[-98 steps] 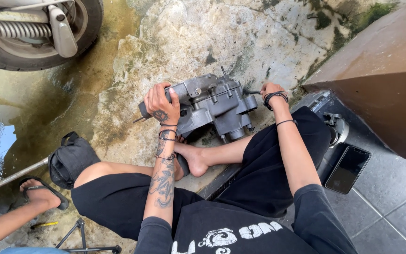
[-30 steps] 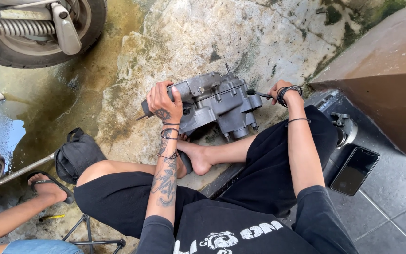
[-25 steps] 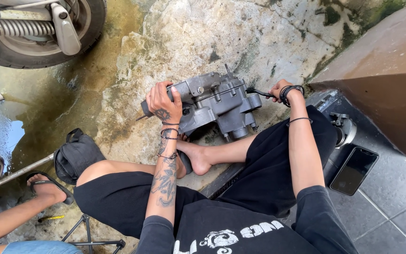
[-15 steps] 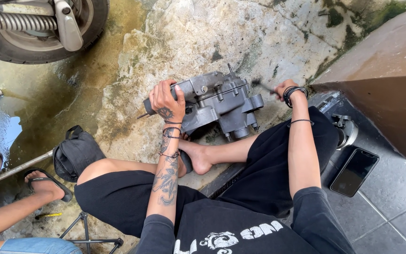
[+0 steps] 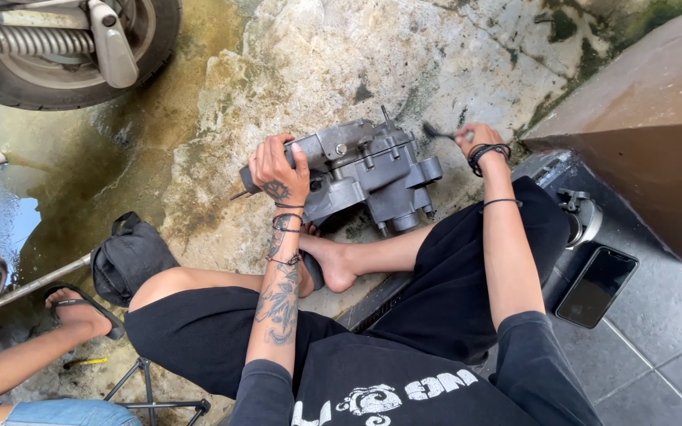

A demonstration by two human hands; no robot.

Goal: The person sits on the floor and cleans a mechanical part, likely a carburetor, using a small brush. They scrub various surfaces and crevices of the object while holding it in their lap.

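A grey metal engine casing (image 5: 372,170) stands on the stained concrete ground in front of my crossed legs. My left hand (image 5: 278,167) grips its left end and holds it steady. My right hand (image 5: 474,139) is closed around a thin dark tool (image 5: 436,132), whose tip points at the casing's upper right side. My bare foot (image 5: 331,260) rests just below the casing.
A scooter wheel with a spring shock (image 5: 65,47) stands at the top left. A black bag (image 5: 124,256) lies beside my left knee. A dark phone (image 5: 596,285) lies on the grey tiles at right, near a brown wall (image 5: 649,142). Another person's sandalled foot (image 5: 80,306) is at lower left.
My right hand has lifted off the casing's right side and moved up and right with the tool. The left hand keeps its grip on the casing.
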